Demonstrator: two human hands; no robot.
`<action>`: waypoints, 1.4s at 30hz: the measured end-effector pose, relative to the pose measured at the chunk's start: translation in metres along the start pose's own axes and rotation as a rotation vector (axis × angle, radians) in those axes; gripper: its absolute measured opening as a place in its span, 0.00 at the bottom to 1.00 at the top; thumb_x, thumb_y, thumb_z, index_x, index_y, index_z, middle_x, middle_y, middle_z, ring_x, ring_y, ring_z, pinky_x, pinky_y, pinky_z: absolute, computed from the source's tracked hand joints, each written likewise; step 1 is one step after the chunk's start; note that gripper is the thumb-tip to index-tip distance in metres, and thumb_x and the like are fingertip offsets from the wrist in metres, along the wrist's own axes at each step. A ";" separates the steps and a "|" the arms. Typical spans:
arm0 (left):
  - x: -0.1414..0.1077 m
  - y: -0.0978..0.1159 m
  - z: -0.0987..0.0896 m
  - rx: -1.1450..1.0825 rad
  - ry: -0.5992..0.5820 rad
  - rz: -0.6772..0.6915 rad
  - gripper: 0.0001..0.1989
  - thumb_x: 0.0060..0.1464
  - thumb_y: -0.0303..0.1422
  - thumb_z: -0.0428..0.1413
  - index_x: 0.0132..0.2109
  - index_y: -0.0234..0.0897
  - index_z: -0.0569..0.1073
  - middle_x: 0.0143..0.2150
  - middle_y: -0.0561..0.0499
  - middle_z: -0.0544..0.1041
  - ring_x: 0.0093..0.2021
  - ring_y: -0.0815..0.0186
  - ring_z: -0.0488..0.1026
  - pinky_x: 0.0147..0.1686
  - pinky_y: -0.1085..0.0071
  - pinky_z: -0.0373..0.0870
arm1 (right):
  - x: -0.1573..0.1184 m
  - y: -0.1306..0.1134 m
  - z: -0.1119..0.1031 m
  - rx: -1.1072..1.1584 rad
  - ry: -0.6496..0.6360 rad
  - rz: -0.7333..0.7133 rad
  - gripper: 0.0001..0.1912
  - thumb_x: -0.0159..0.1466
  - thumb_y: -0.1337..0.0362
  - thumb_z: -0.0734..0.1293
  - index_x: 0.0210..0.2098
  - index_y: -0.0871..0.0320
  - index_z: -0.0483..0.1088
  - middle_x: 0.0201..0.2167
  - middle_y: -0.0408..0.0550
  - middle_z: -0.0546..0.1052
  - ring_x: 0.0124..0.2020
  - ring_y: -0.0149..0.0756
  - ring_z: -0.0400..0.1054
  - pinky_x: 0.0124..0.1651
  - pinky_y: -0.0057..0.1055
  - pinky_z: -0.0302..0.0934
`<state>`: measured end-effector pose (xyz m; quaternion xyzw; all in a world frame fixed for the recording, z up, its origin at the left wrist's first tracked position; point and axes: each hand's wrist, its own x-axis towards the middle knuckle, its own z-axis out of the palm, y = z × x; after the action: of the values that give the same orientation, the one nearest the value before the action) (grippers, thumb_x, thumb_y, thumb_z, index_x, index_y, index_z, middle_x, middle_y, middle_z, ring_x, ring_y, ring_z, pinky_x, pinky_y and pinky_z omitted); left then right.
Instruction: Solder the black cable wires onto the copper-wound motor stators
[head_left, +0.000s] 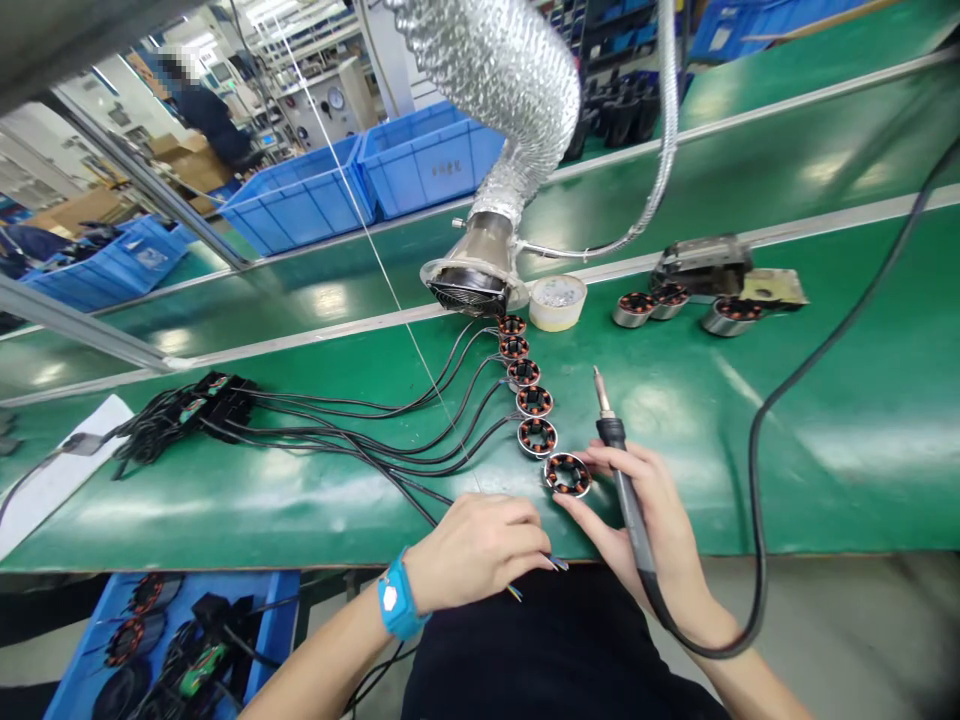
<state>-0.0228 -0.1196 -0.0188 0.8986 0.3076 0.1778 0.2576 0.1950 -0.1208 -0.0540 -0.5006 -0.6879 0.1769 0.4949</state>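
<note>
My left hand (487,550) is closed in a pinch on the thin coloured wires (558,563) at the end of a black cable. My right hand (667,530) carries a soldering iron (630,500), tip pointing up and away from me. Its thumb and fingertips also grip the rim of a ring-shaped motor stator (568,475) with copper windings. Beyond this stator, several more form a row, the nearest being another stator (537,437). Black cables (397,455) run from the row to a bundle of black units (217,405) at the left.
A fume extraction duct (487,240) hangs over the row's far end, beside a white round tub (557,302). Loose stators (733,315) lie near a metal holder (705,265). The iron's cord (757,480) loops right. A blue bin (266,610) sits below left. A person (210,120) is in the background.
</note>
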 end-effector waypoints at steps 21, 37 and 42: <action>0.011 0.015 0.000 -0.327 0.562 -0.295 0.06 0.56 0.25 0.62 0.30 0.34 0.74 0.27 0.54 0.68 0.28 0.73 0.64 0.29 0.76 0.59 | 0.005 -0.048 0.022 0.417 0.122 0.017 0.14 0.68 0.72 0.68 0.51 0.53 0.66 0.39 0.47 0.73 0.52 0.42 0.66 0.54 0.37 0.62; 0.014 0.019 -0.012 -0.636 0.591 -0.399 0.07 0.57 0.33 0.63 0.34 0.34 0.78 0.31 0.51 0.70 0.28 0.73 0.64 0.25 0.78 0.58 | 0.006 -0.055 0.032 0.539 0.147 0.158 0.15 0.68 0.68 0.70 0.52 0.52 0.66 0.41 0.46 0.70 0.40 0.35 0.70 0.47 0.31 0.66; 0.012 0.013 -0.009 -0.709 0.637 -0.366 0.10 0.55 0.35 0.64 0.31 0.34 0.76 0.30 0.51 0.70 0.31 0.70 0.68 0.31 0.78 0.65 | 0.007 -0.061 0.039 0.611 0.196 0.135 0.12 0.68 0.68 0.69 0.49 0.51 0.65 0.40 0.45 0.68 0.40 0.35 0.71 0.47 0.31 0.66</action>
<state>-0.0121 -0.1175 -0.0021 0.5887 0.4439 0.4882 0.4670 0.1298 -0.1310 -0.0229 -0.3880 -0.5173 0.3588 0.6731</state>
